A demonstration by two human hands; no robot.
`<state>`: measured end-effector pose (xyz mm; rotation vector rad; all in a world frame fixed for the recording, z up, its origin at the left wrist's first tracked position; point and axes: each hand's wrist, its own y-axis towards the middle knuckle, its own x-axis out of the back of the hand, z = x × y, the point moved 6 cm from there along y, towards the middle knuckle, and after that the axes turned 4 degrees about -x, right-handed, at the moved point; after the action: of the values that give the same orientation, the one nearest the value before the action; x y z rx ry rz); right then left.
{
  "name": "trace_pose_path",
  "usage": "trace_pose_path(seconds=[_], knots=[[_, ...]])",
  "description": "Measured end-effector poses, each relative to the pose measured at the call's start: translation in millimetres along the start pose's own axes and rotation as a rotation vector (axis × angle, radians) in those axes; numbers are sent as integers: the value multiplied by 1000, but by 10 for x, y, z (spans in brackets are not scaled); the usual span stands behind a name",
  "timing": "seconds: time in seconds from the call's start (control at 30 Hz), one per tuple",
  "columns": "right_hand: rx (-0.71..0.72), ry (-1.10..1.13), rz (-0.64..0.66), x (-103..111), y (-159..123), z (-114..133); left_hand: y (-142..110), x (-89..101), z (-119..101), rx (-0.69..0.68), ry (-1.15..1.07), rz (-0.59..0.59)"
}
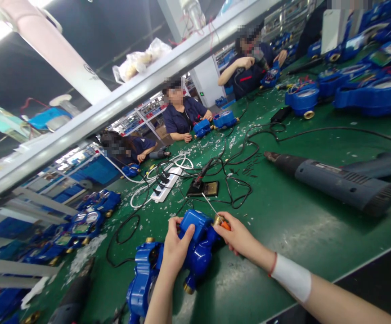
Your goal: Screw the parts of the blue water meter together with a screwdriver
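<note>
A blue water meter (pixel 200 256) with brass threaded ends stands tilted on the green bench in front of me. My left hand (pixel 176 245) is closed round its blue box-shaped top, thumb on the near side. In my right hand (pixel 237 234) is a screwdriver (pixel 209 203) with an orange handle and a thin metal shaft that points up and away to the left. The right fingers are close to the meter's brass end; whether they touch it I cannot tell. Another blue meter (pixel 143 274) lies just left, partly behind my left forearm.
A heat gun (pixel 333 182) lies at right, a second dark tool (pixel 75 292) at lower left. Beyond my hands are a soldering iron stand (pixel 202 188), a white power strip (pixel 166 184) and tangled black cables. Rows of blue meters line both sides. Several co-workers sit across the bench.
</note>
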<state>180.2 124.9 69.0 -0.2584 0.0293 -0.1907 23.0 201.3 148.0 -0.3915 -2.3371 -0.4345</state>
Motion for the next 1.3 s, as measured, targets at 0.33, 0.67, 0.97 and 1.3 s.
trace_pose_path(seconds=[0.33,0.67,0.97,1.3], knots=[[-6,-45,-45,85,-298,-118,67,59,243,89,-102,-85],[242,-487,0,230,-727,109,27,22,353,183,-209,-93],[418,-577,-76,255,-741,220,-51,59,225,143,-175,-123],[486,-580,-121,305,-775,-128,-323,80,2,84,-157,-123]])
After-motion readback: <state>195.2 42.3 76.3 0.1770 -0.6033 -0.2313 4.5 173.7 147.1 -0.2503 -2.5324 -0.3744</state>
